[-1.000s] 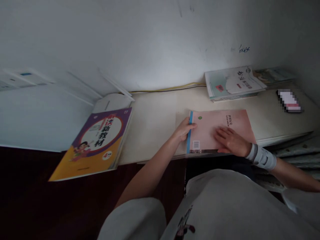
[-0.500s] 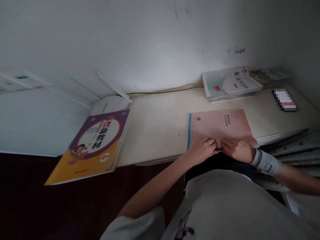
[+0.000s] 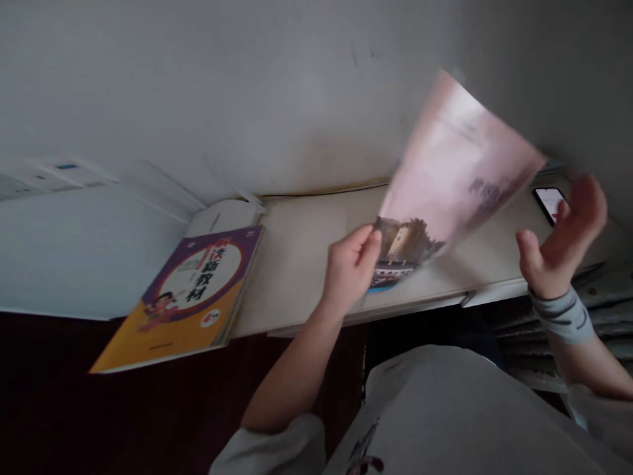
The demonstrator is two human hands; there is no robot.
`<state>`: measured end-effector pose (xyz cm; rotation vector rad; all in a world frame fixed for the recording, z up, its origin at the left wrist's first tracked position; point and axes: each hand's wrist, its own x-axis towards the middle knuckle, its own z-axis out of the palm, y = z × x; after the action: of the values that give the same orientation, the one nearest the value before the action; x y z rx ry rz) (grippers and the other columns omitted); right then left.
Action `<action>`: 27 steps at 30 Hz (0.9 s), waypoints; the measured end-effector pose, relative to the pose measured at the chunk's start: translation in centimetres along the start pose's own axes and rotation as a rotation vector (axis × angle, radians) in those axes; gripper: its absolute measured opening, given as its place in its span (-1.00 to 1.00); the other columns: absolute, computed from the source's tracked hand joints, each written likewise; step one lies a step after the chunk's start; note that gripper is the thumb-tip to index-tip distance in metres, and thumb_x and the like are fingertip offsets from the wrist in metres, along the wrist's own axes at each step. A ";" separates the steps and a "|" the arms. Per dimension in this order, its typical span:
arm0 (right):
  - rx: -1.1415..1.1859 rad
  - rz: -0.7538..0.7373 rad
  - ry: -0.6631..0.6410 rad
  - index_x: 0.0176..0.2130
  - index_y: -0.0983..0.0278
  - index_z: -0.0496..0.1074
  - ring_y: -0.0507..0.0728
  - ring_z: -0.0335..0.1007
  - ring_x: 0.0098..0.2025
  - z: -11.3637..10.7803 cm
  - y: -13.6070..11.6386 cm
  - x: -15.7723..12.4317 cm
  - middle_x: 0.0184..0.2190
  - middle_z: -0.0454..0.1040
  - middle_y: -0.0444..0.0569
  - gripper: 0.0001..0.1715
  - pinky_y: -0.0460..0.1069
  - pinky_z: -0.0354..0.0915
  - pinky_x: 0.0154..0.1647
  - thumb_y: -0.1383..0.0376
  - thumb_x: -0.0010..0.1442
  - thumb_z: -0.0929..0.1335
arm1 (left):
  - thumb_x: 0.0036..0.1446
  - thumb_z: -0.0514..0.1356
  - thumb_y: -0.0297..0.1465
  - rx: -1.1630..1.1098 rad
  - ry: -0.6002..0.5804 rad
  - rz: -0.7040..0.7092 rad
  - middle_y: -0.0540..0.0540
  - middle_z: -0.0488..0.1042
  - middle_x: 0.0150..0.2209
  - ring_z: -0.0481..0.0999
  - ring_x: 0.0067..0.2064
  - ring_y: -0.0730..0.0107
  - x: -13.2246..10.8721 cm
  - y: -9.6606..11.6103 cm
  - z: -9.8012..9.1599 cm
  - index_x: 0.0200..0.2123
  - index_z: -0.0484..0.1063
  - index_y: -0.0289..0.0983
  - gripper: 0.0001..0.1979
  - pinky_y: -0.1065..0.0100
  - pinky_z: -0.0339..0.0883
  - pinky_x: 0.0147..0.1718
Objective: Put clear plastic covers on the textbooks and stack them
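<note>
My left hand is closed on the lower left corner of a pink textbook, thumb on top. The book is raised off the desk and tilted, blurred by motion. Its visible cover has pink above and a picture of a stone building near my fingers, with a blue edge at the bottom. To the right of the book, my right hand is held up with thumb and fingers apart, touching nothing. A grey band wraps that wrist. Behind it lies a phone, screen up and partly covered by the hand.
At the desk's left end, a purple and yellow book lies on others and juts over the edge. A white desk runs along the wall, with a cable at its back. The raised textbook hides most of the booklet stacks.
The pink textbook has gone from lying flat on the desk to being lifted and tilted in my left hand. My right hand has come off it and moved right and up, opening.
</note>
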<state>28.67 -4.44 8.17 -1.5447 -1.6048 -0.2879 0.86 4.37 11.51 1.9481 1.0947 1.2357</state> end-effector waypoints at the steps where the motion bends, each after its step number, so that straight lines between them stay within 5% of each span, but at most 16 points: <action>1: 0.145 0.043 0.040 0.37 0.24 -0.32 0.37 -0.10 0.36 0.3 0.2 0.6 0.33 -0.03 0.23 -0.13 0.37 0.06 0.26 0.02 0.29 0.18 | 0.12 0.14 -0.25 -0.135 0.059 -0.079 0.10 0.11 -0.65 0.15 -0.59 0.56 0.2 0.1 -0.2 -0.60 0.20 -0.24 -0.68 0.50 0.06 -0.57; 5: 0.502 0.233 -0.091 0.16 0.24 0.22 0.21 0.44 -0.07 3.1 1.1 1.2 -0.03 0.46 0.10 -0.36 0.10 0.42 -0.13 -0.01 0.19 0.30 | -0.01 0.21 -0.19 -0.539 0.130 -0.429 0.10 0.28 -0.58 0.28 -0.55 0.53 -1.1 -2.3 2.0 -0.48 0.31 -0.25 -0.75 0.48 0.21 -0.52; 8: 0.379 0.377 -0.201 -0.21 0.32 0.45 0.09 0.37 -0.46 5.5 3.2 0.0 -0.49 0.46 -0.07 -0.56 -0.04 0.30 -0.47 0.00 0.15 0.31 | -0.05 0.20 -0.14 -0.593 0.063 -0.615 0.06 0.37 -0.54 0.36 -0.49 0.45 -4.0 -5.7 4.9 -0.44 0.36 -0.25 -0.71 0.41 0.28 -0.44; 10: 0.234 0.393 -0.320 -0.49 0.30 0.41 0.05 0.27 -0.56 6.6 5.0 -0.8 -0.66 0.34 -0.12 -0.59 -0.06 0.19 -0.53 0.03 0.13 0.29 | -0.02 0.18 -0.12 -0.468 -0.029 -0.629 0.03 0.38 -0.54 0.38 -0.44 0.39 -5.8 -7.6 6.0 -0.48 0.36 -0.26 -0.70 0.38 0.28 -0.40; 14: 0.057 0.399 -0.554 -0.65 0.26 0.33 0.03 0.29 -0.61 7.1 7.3 -1.5 -0.72 0.36 -0.10 -0.58 -0.06 0.22 -0.47 0.16 0.15 0.22 | 0.10 0.10 -0.19 -0.098 -0.170 -0.510 0.00 0.35 -0.54 0.36 -0.39 0.34 -6.9 -9.5 5.8 -0.53 0.36 -0.27 -0.70 0.35 0.24 -0.33; 18: 0.195 0.579 -0.631 -0.63 0.24 0.34 0.04 0.33 -0.66 6.5 7.6 -1.6 -0.73 0.39 -0.11 -0.59 -0.05 0.29 -0.51 0.14 0.15 0.24 | 0.19 0.03 -0.27 0.074 -0.258 -0.447 -0.01 0.35 -0.52 0.37 -0.39 0.34 -5.7 -10.2 5.0 -0.48 0.37 -0.27 -0.72 0.31 0.27 -0.27; 21: 0.568 0.773 -0.571 -0.55 0.26 0.40 0.02 0.33 -0.68 6.2 7.2 -1.6 -0.68 0.44 -0.13 -0.66 -0.08 0.27 -0.66 0.07 0.06 0.35 | 0.20 0.04 -0.31 0.237 -0.161 -0.353 -0.15 0.47 -0.27 0.46 -0.24 0.26 -4.8 -10.1 4.5 -0.15 0.41 -0.29 -0.75 0.20 0.32 -0.11; 23: 0.804 0.873 -0.529 -0.45 0.28 0.46 -0.01 0.31 -0.70 6.1 6.7 -1.1 -0.65 0.46 -0.14 -0.67 -0.12 0.25 -0.71 0.06 -0.04 0.42 | 0.23 0.04 -0.27 0.332 -0.112 -0.208 -0.31 0.40 0.01 0.43 0.02 0.13 -4.6 -9.2 3.9 0.13 0.24 -0.31 -0.57 0.07 0.24 0.06; 25: 0.970 0.951 -0.504 -0.37 0.31 0.48 -0.04 0.30 -0.72 6.3 5.5 0.1 -0.64 0.47 -0.15 -0.64 -0.15 0.25 -0.74 0.09 -0.09 0.47 | 0.25 0.03 -0.13 0.338 -0.270 -0.016 -0.40 0.21 0.22 0.25 0.23 0.03 -5.0 -7.5 3.3 0.29 0.01 -0.30 -0.37 0.01 0.15 0.16; 27: 1.098 0.979 -0.481 -0.36 0.32 0.48 -0.04 0.33 -0.70 6.8 3.6 1.7 -0.62 0.49 -0.13 -0.66 -0.17 0.28 -0.72 0.13 -0.10 0.48 | 0.12 0.09 0.07 0.271 -0.551 0.180 -0.41 0.02 0.33 0.06 0.34 -0.06 -6.0 -5.4 3.0 0.35 -0.18 -0.26 -0.10 -0.01 0.11 0.20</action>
<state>29.33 2.13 3.87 -1.2866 -0.8072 1.3449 0.44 1.67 3.28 2.4347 0.8400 0.5800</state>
